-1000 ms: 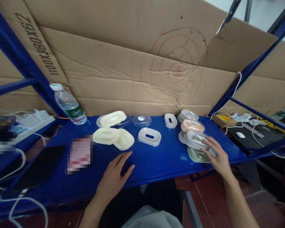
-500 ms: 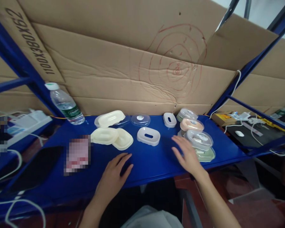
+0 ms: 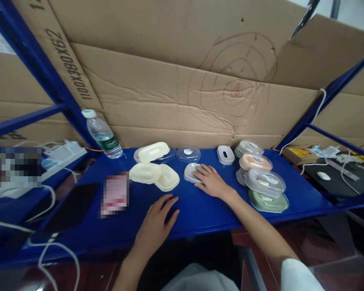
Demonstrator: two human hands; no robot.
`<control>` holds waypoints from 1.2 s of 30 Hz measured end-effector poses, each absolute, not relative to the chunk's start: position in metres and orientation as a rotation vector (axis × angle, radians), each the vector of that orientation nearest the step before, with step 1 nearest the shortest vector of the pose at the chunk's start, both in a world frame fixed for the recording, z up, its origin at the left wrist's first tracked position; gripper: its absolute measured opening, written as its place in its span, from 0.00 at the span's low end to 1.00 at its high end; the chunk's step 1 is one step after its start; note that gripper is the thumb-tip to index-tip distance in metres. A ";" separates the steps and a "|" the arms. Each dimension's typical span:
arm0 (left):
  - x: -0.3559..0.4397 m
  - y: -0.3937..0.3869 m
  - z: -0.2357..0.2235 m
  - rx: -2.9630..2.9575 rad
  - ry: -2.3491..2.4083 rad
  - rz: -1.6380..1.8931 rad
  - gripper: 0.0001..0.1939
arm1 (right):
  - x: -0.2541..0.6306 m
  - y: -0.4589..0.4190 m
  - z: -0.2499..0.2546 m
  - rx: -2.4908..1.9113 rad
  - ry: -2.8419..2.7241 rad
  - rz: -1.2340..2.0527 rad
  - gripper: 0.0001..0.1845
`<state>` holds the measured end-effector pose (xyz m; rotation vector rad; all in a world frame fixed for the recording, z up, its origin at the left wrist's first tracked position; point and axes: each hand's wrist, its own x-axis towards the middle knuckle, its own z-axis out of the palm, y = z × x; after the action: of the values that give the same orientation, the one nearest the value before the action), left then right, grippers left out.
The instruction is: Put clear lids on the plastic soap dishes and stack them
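Observation:
My right hand [image 3: 211,181] lies over a white oval soap-box part [image 3: 189,173], fingers stretched across its right side. The hand hides much of that part, its middle slot included. Low over the blue table, near the front edge, is my left hand [image 3: 159,216], empty with thumb and fingers apart. Nearest to it are two cream oval trays, one [image 3: 144,172] overlapping the other [image 3: 167,178]. Behind them a further cream tray [image 3: 153,152] rests on clear covers. A clear oval lid [image 3: 188,153] with a round sticker and a smaller slotted white piece [image 3: 225,155] stand at the back.
Right of my hand, lidded oval boxes overlap, among them a peach one [image 3: 256,161], a clear-lidded one [image 3: 266,182] and a green one [image 3: 268,201]. A water bottle [image 3: 106,137], a blurred pink packet [image 3: 115,194] and a black phone [image 3: 69,208] with white cable are left. Cardboard [image 3: 157,93] walls the back.
My right hand has moved left from beside the lidded boxes onto the slotted white part. My left hand stays near the front edge. The camera view has shifted slightly left.

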<state>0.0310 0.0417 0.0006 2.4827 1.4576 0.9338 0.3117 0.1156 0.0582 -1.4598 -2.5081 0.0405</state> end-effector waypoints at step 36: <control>0.061 0.079 0.016 2.540 1.557 0.958 0.21 | 0.313 0.108 0.056 -1.213 -2.270 0.111 0.19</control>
<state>0.0614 0.0789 0.0165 2.5396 1.5566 0.9576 0.3133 0.1084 0.0558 -1.2128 -2.2700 0.1107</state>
